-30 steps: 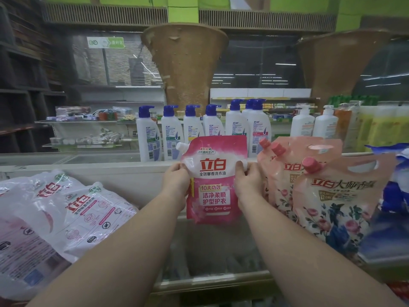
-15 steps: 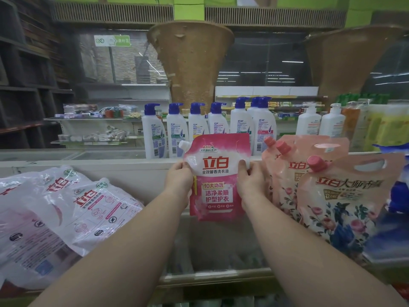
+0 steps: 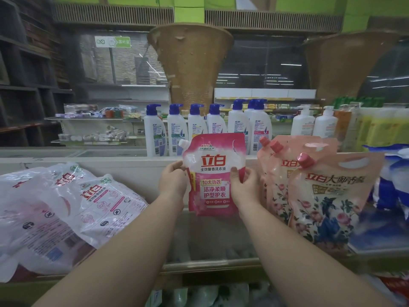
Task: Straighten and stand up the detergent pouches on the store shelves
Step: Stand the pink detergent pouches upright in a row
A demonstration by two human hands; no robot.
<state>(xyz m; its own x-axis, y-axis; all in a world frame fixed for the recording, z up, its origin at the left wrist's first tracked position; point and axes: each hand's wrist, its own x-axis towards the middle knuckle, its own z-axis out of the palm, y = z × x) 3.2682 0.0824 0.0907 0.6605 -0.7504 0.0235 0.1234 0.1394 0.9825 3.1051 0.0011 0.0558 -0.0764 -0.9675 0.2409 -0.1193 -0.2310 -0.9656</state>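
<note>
A pink detergent pouch (image 3: 214, 173) with a white spout stands upright at the middle of the shelf, its printed front facing me. My left hand (image 3: 172, 179) pinches its left edge and my right hand (image 3: 243, 182) holds its right edge, thumb on the front. To its right stand peach floral pouches (image 3: 327, 196) with pink caps, upright and overlapping. On the left, several white pouches (image 3: 66, 202) lie flat and tilted on the shelf.
White pump bottles with blue caps (image 3: 197, 127) line the ledge behind the pouch. Blue pouches (image 3: 391, 185) sit at the far right. The shelf's front rail (image 3: 210, 265) runs below my arms, with more goods under it.
The pink pouch stays upright between both hands and has shifted slightly right, toward the peach pouches. My right thumb now lies lower on its front.
</note>
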